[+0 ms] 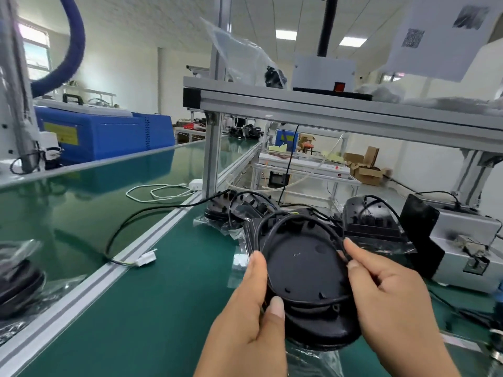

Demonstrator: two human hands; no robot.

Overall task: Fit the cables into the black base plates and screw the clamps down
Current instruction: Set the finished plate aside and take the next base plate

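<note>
L hand (246, 303) holds base plate (304, 270); R hand (386, 289) pinches cable (296, 219).

Single head-worn view, forward and down (close over the bench (163, 295))

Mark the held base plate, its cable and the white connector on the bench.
base plate (302, 265): head view, flat centre.
cable (296, 215): head view, top of loop.
white connector (147, 259): head view, plug body.

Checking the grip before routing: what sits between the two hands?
Head view: the black base plate lies between the left hand, which grips its edge, and the right hand, which pinches the black cable looped over it.
</note>
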